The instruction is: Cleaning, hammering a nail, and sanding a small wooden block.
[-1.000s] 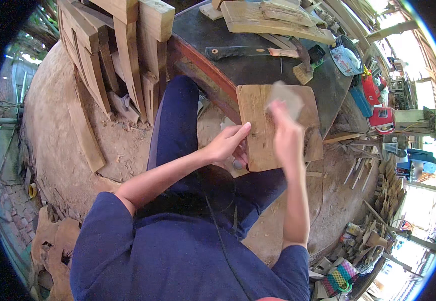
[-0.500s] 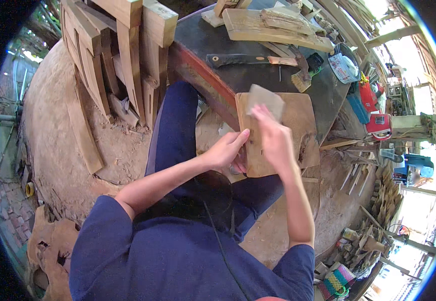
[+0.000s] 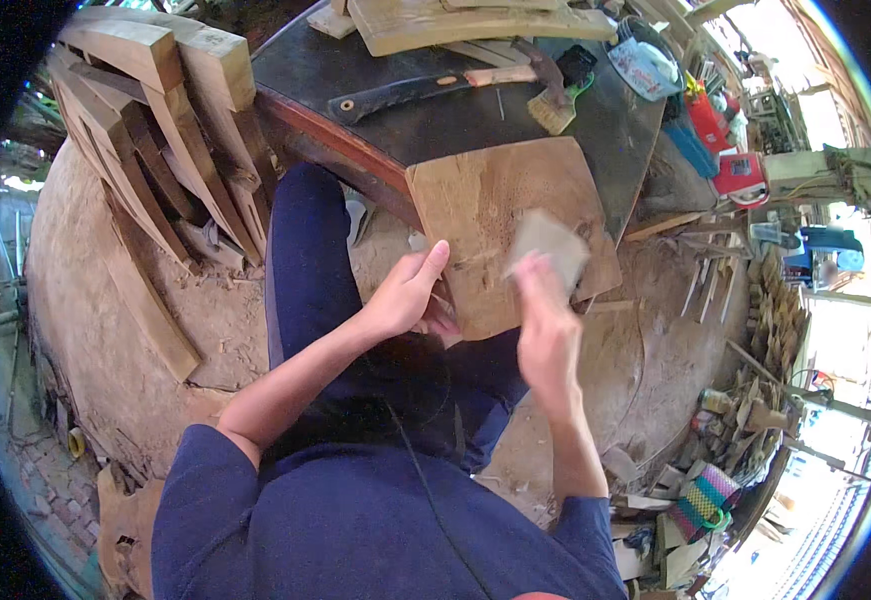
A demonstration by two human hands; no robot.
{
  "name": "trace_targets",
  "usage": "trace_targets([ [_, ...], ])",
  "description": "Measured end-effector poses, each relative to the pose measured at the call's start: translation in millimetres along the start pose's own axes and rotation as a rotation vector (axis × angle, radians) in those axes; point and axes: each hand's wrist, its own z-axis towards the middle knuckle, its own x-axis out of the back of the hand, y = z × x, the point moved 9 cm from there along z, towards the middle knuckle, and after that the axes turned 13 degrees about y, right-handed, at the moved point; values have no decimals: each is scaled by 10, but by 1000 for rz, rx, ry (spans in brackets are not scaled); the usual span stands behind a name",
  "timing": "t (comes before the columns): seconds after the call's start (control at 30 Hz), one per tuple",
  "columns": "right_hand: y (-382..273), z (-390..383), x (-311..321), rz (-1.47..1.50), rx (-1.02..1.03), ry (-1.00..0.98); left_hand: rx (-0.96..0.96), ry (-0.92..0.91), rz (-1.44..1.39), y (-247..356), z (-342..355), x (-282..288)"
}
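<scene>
A flat brown wooden board [image 3: 490, 215] with knots and grain lies tilted across the table's near edge and above my lap. My left hand [image 3: 413, 290] grips its left edge, thumb on top and fingers underneath, partly hidden. With my right hand [image 3: 545, 325] I hold a greyish piece of sandpaper [image 3: 552, 250] against the board's right half. Motion blurs the fingers and the sheet.
A dark table [image 3: 395, 130] bears a hatchet [image 3: 435, 90], a brush [image 3: 553, 108], and wood offcuts. A patterned tub [image 3: 645, 70] and red container [image 3: 740, 178] stand right. Curved wooden pieces [image 3: 170, 110] lean at left; a woven basket [image 3: 703, 500] sits lower right.
My right hand has slid the sandpaper from the board's far left part toward its near right part. The view has shifted, and the board looks turned slightly; my left hand keeps its grip.
</scene>
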Motion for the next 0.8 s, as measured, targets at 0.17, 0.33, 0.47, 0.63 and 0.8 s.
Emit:
trace_targets([
  [0.17,614,-36,262,-35,-327,83,47,36,-30,-37,-37,71],
  [0.33,-127,-252,-23,119,95,-154,84,28,-15,-23,-53,58],
  [0.47,527,11,225,-44,-241,129,86,21,-2,7,-3,100],
  [0.63,-53,-146,-39,122,45,-51,81,5,2,-16,8,112],
  [0.8,60,104,-63,-85,-15,71,81,-42,-20,-56,40,59],
])
